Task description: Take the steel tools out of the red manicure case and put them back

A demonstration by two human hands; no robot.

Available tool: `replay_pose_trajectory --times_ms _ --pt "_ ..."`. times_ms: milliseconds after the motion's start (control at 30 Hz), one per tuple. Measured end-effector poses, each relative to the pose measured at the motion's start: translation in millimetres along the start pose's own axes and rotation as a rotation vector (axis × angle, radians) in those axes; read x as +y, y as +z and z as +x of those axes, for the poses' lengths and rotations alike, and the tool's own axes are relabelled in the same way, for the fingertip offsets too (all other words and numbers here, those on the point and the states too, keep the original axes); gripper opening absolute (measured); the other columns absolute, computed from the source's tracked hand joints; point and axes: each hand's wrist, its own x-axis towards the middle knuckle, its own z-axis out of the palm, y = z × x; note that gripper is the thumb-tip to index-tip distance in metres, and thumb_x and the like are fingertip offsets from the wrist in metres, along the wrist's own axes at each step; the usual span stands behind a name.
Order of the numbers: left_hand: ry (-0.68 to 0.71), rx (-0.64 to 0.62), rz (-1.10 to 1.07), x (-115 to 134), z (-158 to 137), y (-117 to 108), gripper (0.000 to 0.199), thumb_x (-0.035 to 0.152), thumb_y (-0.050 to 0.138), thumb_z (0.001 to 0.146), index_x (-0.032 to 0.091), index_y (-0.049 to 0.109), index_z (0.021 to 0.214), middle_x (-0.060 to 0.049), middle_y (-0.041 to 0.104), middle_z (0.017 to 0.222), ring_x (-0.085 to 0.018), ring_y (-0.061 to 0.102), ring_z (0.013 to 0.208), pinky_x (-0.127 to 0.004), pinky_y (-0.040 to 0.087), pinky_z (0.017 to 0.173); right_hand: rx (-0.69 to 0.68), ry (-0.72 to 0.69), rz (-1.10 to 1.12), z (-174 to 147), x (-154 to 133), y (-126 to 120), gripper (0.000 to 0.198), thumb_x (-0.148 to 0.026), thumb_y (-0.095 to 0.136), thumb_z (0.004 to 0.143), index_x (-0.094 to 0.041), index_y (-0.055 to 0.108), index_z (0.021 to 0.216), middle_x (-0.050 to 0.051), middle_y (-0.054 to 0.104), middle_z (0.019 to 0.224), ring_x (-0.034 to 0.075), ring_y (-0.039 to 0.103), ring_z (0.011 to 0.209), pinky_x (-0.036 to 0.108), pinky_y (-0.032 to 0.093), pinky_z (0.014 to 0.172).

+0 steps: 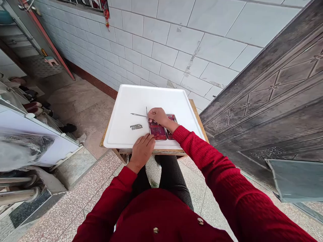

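Note:
An open manicure case [160,137] with a red lining lies on the white board, thin metal tools in its left half. My right hand [158,116] is over that half's upper part, its fingers pinched together; what they hold is hidden. Beside those fingertips one thin metal tool [146,110] points away from me. Another slim pointed tool [137,115] lies to the left, its right end close to the case. My left hand [143,149] is laid flat at the board's near edge, fingertips touching the case's lower left corner. Metal nail clippers [136,126] lie on the board left of the case.
The white board [121,101] sits on a wooden table [195,111] against a tiled wall [161,47]. A dark patterned metal door [252,101] is at the right. Shoes [34,107] stand on a rack at the left. My legs are under the table's near edge.

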Motion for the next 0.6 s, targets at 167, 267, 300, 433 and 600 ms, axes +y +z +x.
replay_pose_trajectory --times_ms 167,267,300,433,600 --pt "-0.017 -0.023 -0.035 -1 0 1 0.022 0.019 0.050 0.105 0.018 0.068 0.119 -0.009 0.076 0.124 -0.024 0.069 0.122 -0.042 0.055 0.103 0.038 0.088 0.265 -9 1 -17 0.011 -0.010 0.074 0.072 -0.015 0.064 0.073 -0.001 0.063 0.053 0.007 0.052 0.047 0.018 0.039 0.046" --pt "-0.023 -0.028 -0.043 -2 0 2 0.023 0.019 0.050 0.105 0.019 0.068 0.119 -0.009 0.076 0.125 -0.025 0.069 0.123 -0.042 0.055 0.103 0.082 0.130 0.287 -14 4 -30 0.023 -0.007 0.076 0.068 -0.014 0.066 0.088 -0.004 0.063 0.051 0.008 0.052 0.046 0.017 0.039 0.044" --pt "-0.025 -0.029 -0.044 -2 0 3 0.023 0.019 0.050 0.105 0.019 0.068 0.119 -0.009 0.076 0.125 -0.025 0.069 0.123 -0.042 0.055 0.103 0.091 0.134 0.292 -16 6 -34 0.029 -0.007 0.076 0.068 -0.014 0.066 0.094 -0.005 0.063 0.052 0.008 0.052 0.046 0.017 0.039 0.044" --pt "-0.044 -0.056 -0.066 -3 0 3 0.025 0.020 0.049 0.105 0.021 0.068 0.121 -0.009 0.076 0.127 -0.025 0.068 0.125 -0.043 0.055 0.104 0.080 0.127 0.318 -23 15 -45 0.045 -0.008 0.076 0.068 -0.013 0.065 0.112 -0.006 0.064 0.054 0.009 0.055 0.048 0.017 0.039 0.044" --pt "-0.045 -0.035 -0.048 -2 1 3 0.024 0.021 0.050 0.105 0.020 0.069 0.118 -0.009 0.076 0.125 -0.025 0.069 0.124 -0.042 0.054 0.104 0.014 0.088 0.320 -27 20 -51 0.050 -0.008 0.073 0.067 -0.013 0.066 0.116 -0.008 0.064 0.056 0.009 0.056 0.048 0.017 0.038 0.043"
